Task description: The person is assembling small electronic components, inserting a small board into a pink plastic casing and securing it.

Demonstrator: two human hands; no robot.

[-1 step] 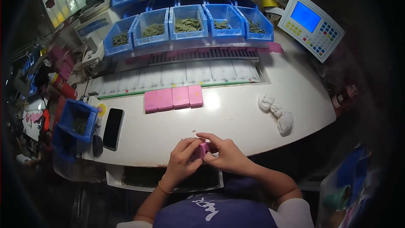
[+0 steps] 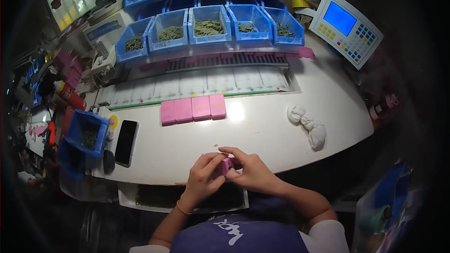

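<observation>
A small pink box point(image 2: 227, 165) is held between my two hands at the table's near edge. My left hand point(image 2: 204, 174) is closed round its left side, with the thumb and fingers pressed to it. From the other side my right hand point(image 2: 255, 174) grips it with bent fingers, the index finger reaching over the top. The fingers hide much of the box. Farther up the table stands a close row of several pink boxes point(image 2: 200, 107), each with a small yellowish mark on top.
Blue bins point(image 2: 209, 22) with dry green bits rise in tiers at the back. A green-edged white strip point(image 2: 197, 84) lies before them. A phone point(image 2: 126, 143) and a blue bin point(image 2: 87, 133) are left; a knotted white cloth point(image 2: 307, 126) and a keypad panel point(image 2: 346, 28) are right.
</observation>
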